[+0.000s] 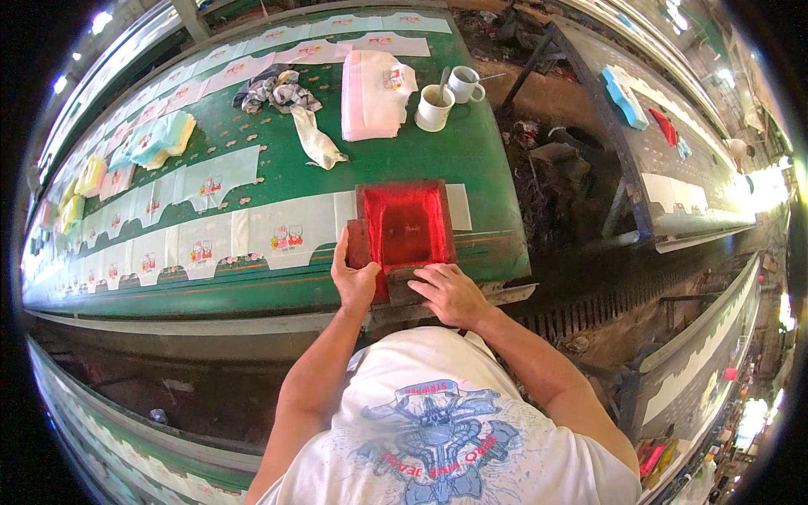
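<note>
A small screen-printing frame [447, 220], its mesh and inner walls coated in wet-looking red ink, lies on pale cut fabric near the right end of the green table. My left hand [354, 280] grips its left side near the close corner, thumb on top. The fingers of my right hand [452, 295] are bent over its near edge, where a dark flat piece shows. Part of a fabric piece [458, 207] sticks out right of the frame. To the left runs a row of fabric pieces [290, 239] printed with small cartoon figures.
Beyond the frame stand a pink fabric stack [369, 101] and two mugs, the nearer mug [433, 112] holding a stirrer. Crumpled rags [276, 90] and a white cloth [316, 139] lie left of them. The green table [488, 168] ends at the right; another long table [623, 126] stands beyond.
</note>
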Demonstrator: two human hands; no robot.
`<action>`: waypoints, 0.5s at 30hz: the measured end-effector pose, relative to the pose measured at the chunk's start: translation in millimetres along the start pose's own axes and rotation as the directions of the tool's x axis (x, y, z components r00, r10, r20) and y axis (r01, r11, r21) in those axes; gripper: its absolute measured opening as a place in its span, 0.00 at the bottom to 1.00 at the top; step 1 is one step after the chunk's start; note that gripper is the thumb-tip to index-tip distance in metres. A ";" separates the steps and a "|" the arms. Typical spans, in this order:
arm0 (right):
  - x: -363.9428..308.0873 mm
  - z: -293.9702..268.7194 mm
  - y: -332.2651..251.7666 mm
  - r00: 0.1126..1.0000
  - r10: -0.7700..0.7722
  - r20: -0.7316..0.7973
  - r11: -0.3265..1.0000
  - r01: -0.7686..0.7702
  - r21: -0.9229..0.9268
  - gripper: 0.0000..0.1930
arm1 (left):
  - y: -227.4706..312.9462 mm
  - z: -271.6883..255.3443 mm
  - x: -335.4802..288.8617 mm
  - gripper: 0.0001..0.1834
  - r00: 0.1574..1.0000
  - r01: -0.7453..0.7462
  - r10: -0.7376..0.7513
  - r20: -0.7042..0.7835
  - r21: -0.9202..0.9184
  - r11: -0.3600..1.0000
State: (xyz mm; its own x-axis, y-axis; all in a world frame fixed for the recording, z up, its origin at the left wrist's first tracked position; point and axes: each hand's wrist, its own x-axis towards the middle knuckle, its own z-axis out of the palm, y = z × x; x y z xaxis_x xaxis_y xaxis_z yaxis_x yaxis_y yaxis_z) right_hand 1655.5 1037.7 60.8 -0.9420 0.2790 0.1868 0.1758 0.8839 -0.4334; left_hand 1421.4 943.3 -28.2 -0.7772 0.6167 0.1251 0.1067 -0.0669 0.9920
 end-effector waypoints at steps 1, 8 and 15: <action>3.3 -0.2 2.4 1.000 -0.016 0.018 1.000 0.016 -0.005 0.27 | 0.7 1.3 -0.1 0.53 1.000 0.005 -0.005 -0.002 -0.012 1.000; 24.6 2.6 1.9 0.996 0.028 -0.084 0.999 -0.030 -0.018 0.22 | -2.1 1.5 -0.7 0.54 0.997 0.071 -0.070 0.009 -0.036 0.997; 41.8 -12.8 26.3 0.976 0.126 0.177 0.992 -0.128 -0.002 0.21 | 6.0 3.7 -2.7 0.53 1.000 0.026 -0.026 -0.001 0.005 1.000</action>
State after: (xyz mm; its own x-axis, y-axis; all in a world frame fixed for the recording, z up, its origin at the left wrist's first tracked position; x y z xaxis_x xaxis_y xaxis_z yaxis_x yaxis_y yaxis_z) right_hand 1624.3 1077.4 68.5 -0.9479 0.3172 -0.0283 0.2952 0.8420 -0.4516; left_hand 1426.4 944.2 -22.6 -0.7802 0.6176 0.0992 0.0894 -0.0469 0.9949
